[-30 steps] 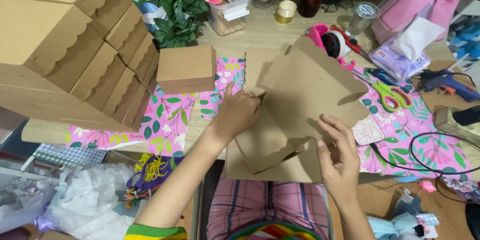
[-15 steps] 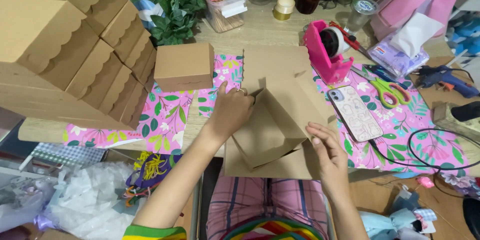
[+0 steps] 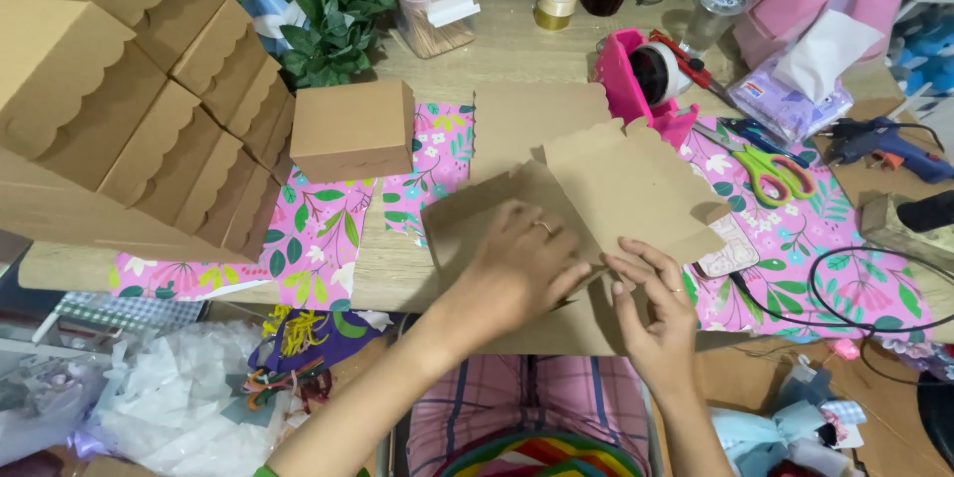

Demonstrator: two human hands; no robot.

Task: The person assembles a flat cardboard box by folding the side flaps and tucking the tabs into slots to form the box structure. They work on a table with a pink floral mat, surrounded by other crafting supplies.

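A flat brown cardboard box blank (image 3: 606,189) with a scalloped flap lies partly folded on the wooden table edge in front of me. My left hand (image 3: 517,263) presses down on its middle panel with the fingers spread. My right hand (image 3: 651,298) pinches a lower side flap just right of the left hand. A finished small brown box (image 3: 353,129) stands to the left on pink floral paper (image 3: 318,229).
A stack of scalloped brown boxes (image 3: 119,89) fills the left. Behind stand a pink tape dispenser (image 3: 646,79), green-handled scissors (image 3: 770,169), a blue glue gun (image 3: 884,144), a phone (image 3: 730,248), a black cable (image 3: 855,298), a plant (image 3: 318,10) and a clear tub (image 3: 437,5).
The cardboard blank has been lowered and flattened toward the table. My left hand moved from its upper edge onto the middle panel, and my right hand shifted up to a side flap.
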